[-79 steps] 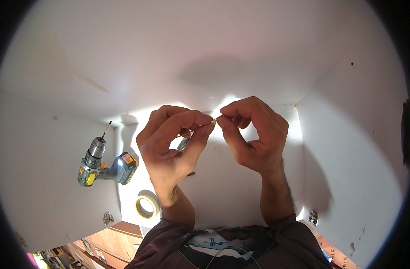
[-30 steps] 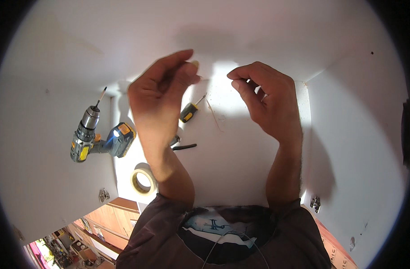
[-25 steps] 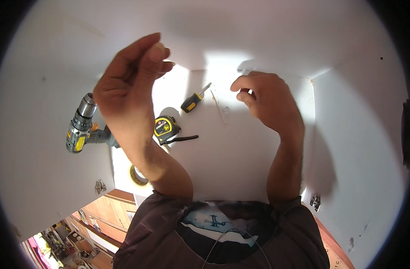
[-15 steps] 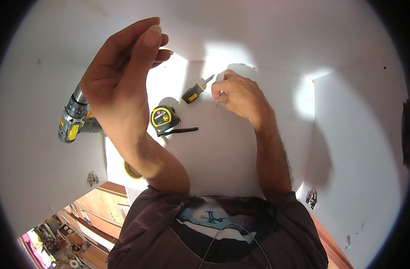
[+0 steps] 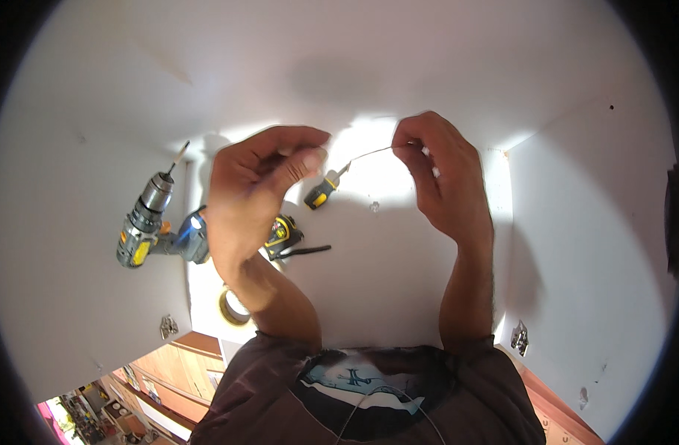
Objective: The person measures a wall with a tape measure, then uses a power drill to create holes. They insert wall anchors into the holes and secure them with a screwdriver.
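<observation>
While both hands (image 5: pixel 254 196) (image 5: pixel 443 174) pinch a thin wire (image 5: pixel 369 151) (taut between fingertips), it could slip onto the screwdriver (image 5: pixel 321 194).

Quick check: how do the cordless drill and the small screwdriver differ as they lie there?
The cordless drill is far bulkier, with a grey body, blue base and yellow patches; the screwdriver is small and slim, with a yellow-and-black handle. The drill lies out to the left, clear of both hands; the screwdriver lies between the left hand and right hand. Both rest untouched on the white panel, tips pointing up and right.
</observation>
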